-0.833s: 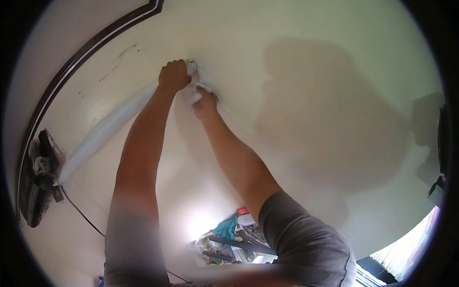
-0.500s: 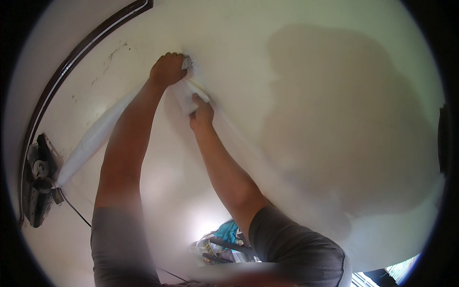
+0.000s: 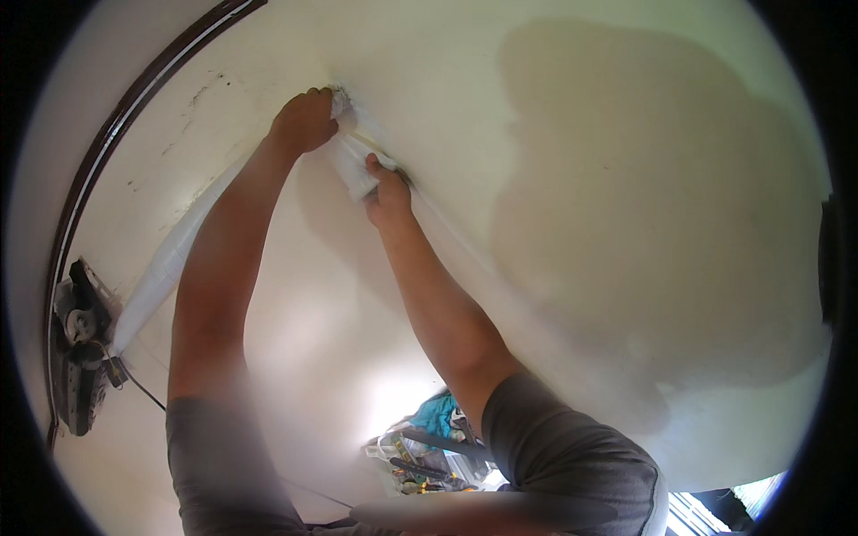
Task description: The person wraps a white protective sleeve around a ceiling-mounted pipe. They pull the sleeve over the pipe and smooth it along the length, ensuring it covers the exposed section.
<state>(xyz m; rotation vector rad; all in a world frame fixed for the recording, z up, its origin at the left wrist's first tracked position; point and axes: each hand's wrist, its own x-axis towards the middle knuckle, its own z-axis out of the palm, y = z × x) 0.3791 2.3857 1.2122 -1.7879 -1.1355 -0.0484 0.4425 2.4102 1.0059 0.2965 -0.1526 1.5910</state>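
My left hand (image 3: 307, 121) is raised high on the pale wall, its fingers closed around the crumpled upper end of a white wrapping strip (image 3: 340, 104). Just behind that end is a rough, dark-edged spot in the wall. Lower and to the right, my right hand (image 3: 391, 193) grips a wider, folded part of the white strip (image 3: 356, 170), thumb on top. Behind my left forearm a long white wrapped tube (image 3: 165, 268) slants up toward my hands; my arm hides where it meets the strip.
A dark mounting bracket with a cable (image 3: 85, 344) is fixed at the left end of the tube. Dark trim (image 3: 116, 129) curves along the upper left. Below my right arm sits a container of tools and a teal cloth (image 3: 435, 415). My shadow falls on the right.
My right hand has shifted slightly right and up, pulling the strip a little away from my left hand. The view has tilted slightly, showing more of the tools below.
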